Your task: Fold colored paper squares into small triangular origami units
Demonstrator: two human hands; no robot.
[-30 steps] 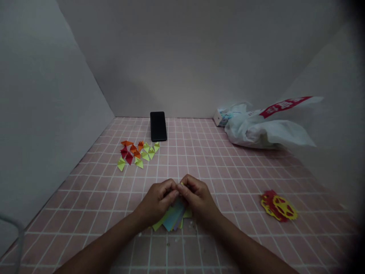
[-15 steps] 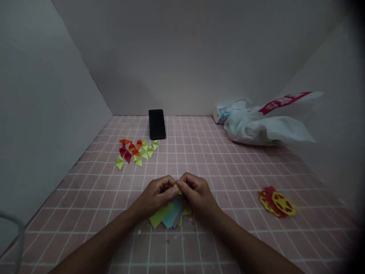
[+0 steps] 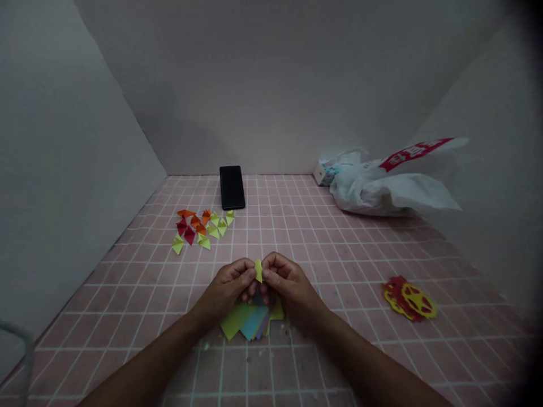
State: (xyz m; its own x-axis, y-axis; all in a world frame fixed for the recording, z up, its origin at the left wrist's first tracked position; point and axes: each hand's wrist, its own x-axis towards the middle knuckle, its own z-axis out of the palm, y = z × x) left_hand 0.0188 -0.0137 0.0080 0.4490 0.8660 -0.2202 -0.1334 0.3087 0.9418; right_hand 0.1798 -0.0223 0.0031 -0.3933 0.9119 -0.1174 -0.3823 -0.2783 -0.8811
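A small folded piece of yellow paper (image 3: 258, 271) is pinched upright between my two hands. My left hand (image 3: 231, 285) grips its left edge between thumb and forefinger. On the other edge, my right hand (image 3: 288, 281) holds it in the same kind of pinch. Below my hands lies a fanned stack of coloured paper sheets (image 3: 253, 322) in green, blue, purple and yellow, its upper part hidden by my fingers. Farther off to the left, several small folded paper pieces (image 3: 199, 228) in orange, red and yellow are grouped on the tablecloth.
A black phone (image 3: 232, 187) lies at the back. To the back right a white plastic bag (image 3: 382, 189) rests against a tissue box (image 3: 324, 173). Red and yellow cut-out shapes (image 3: 410, 299) sit on the right of the pink checked tablecloth (image 3: 339, 362). Pale walls enclose three sides.
The yellow paper, mostly covered by my fingers before, now shows upright between my fingertips. My hands have drawn slightly apart, and the view has shifted a little.
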